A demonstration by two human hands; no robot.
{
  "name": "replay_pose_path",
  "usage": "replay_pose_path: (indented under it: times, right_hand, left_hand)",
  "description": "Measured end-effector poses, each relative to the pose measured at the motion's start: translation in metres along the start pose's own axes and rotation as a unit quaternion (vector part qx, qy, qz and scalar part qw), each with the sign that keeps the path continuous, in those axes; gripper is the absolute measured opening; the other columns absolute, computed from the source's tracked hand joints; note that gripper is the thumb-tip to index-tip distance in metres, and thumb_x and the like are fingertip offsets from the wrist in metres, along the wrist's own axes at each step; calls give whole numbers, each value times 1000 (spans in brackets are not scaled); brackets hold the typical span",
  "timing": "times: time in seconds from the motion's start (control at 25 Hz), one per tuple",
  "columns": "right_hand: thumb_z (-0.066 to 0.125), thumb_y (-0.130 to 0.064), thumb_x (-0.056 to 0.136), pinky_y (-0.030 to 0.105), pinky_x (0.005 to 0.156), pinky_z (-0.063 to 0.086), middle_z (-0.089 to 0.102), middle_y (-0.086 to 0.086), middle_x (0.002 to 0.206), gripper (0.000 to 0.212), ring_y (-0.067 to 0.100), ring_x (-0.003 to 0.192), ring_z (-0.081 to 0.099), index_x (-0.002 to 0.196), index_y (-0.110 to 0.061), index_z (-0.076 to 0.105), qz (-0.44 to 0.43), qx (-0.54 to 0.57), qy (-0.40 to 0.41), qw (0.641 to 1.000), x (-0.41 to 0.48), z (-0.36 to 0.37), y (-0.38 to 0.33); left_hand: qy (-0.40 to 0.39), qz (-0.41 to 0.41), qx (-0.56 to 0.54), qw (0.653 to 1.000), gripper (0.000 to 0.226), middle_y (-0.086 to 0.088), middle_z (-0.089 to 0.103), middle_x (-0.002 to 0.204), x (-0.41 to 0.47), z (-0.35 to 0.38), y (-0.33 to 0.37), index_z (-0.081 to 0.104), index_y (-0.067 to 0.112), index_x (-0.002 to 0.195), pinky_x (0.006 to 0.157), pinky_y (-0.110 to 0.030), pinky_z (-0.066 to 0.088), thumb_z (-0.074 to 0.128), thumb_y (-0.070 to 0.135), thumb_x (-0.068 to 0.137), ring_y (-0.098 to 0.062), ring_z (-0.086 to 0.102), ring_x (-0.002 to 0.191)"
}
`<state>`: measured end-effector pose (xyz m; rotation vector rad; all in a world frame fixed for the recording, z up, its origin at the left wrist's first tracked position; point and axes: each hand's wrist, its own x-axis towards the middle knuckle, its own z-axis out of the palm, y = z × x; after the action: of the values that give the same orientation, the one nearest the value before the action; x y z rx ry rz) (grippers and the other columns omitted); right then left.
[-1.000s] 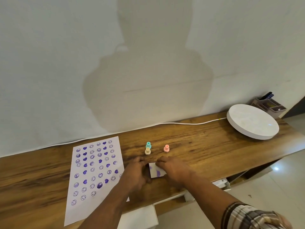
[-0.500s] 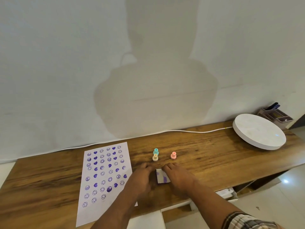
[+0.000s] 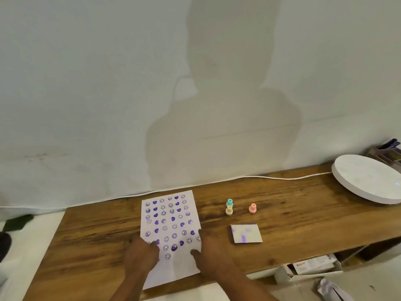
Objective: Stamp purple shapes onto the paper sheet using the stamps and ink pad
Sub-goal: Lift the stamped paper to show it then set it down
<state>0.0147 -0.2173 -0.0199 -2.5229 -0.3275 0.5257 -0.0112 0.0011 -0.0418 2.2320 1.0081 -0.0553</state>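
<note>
A white paper sheet [image 3: 171, 268] covered in purple smileys and hearts lies on the wooden table [image 3: 303, 218]. My left hand [image 3: 141, 255] rests flat on its lower left edge. My right hand [image 3: 211, 253] presses its lower right edge, fingers spread. Neither hand holds anything. To the right lies the square ink pad [image 3: 246, 233], closed, its white lid smeared purple. Behind it stand three small stamps: teal [image 3: 229, 202], cream [image 3: 229, 210] and pink [image 3: 252, 208].
A round white disc [image 3: 366, 179] with a white cable [image 3: 282, 177] sits at the table's far right, a desk organizer [image 3: 386, 151] behind it. The wall runs along the back edge. Below the right front edge lie an open box [image 3: 312, 268] and papers.
Both hands have left the ink pad and moved left onto the paper sheet. The pad stays on the table. The camera view has shifted left.
</note>
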Motion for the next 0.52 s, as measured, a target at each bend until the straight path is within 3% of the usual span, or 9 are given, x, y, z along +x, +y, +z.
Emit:
replay_pose_path:
  times: [0.12, 0.24, 0.36, 0.52]
  right_hand:
    - [69, -38, 98, 39, 115, 40, 42, 7, 159, 71, 26, 141, 44, 156, -17, 33, 19, -59, -26, 998, 9, 17, -8]
    - [74, -34, 95, 36, 105, 47, 54, 11, 148, 62, 27, 131, 53, 146, -15, 45, 27, -95, -35, 995, 14, 8, -13]
    - [75, -33, 94, 38, 96, 51, 62, 14, 136, 53, 30, 120, 60, 137, -11, 52, 20, -116, -33, 992, 11, -1, -20]
    - [77, -33, 93, 39, 93, 51, 64, 15, 132, 52, 33, 117, 62, 132, -10, 54, 21, -118, -30, 992, 10, 1, -19]
  left_hand:
    - [-15, -2, -7, 1000, 29, -15, 73, 117, 9, -6, -1, 68, 9, 108, 89, -47, 58, 77, 27, 86, -38, 66, 104]
    - [-30, -10, -32, 999, 13, -12, 77, 97, 13, -18, 6, 67, 15, 82, 73, -39, 61, 76, 24, 86, -27, 69, 75]
    - [-45, -41, -43, 997, 8, -8, 72, 81, 14, -27, 7, 71, 13, 84, 55, -31, 52, 73, 20, 86, -22, 65, 63]
    - [-37, -59, -69, 995, 11, -11, 69, 83, 6, -24, 0, 68, 11, 82, 53, -28, 44, 74, 19, 87, -20, 58, 57]
